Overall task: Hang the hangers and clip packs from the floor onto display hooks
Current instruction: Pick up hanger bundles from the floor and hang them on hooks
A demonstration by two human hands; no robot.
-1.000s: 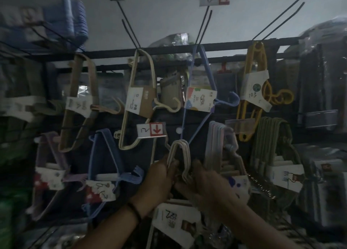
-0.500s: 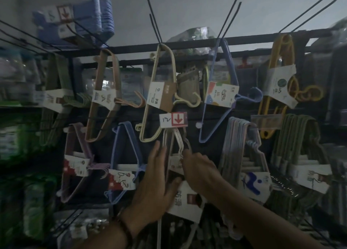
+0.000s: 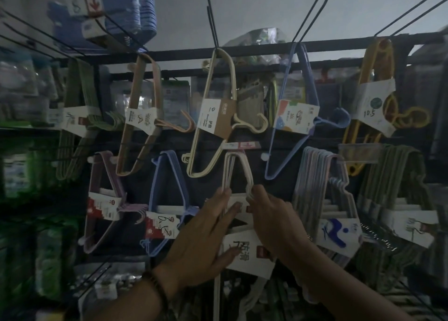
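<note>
A pack of white hangers (image 3: 238,173) with a white card label (image 3: 247,255) hangs from a display hook under a red-and-white price tag (image 3: 241,145) in the middle of the rack. My left hand (image 3: 206,238) lies flat along the pack's left side and label, fingers spread. My right hand (image 3: 274,219) pinches the pack's right wire at its fingertips. The pack's lower end is hidden behind my hands.
Around it hang other hanger packs: cream (image 3: 215,117), blue (image 3: 298,112), yellow (image 3: 373,107), tan (image 3: 143,117), purple (image 3: 104,199), blue (image 3: 167,199), pale grey (image 3: 324,199), green (image 3: 397,190). Long black hook rods (image 3: 213,22) jut toward me above. Shelves of packaged goods (image 3: 24,175) stand at left.
The white hanger pack was lifted from low between my hands onto the hook under the price tag. My left hand opened flat against it; the view tilted up and closer.
</note>
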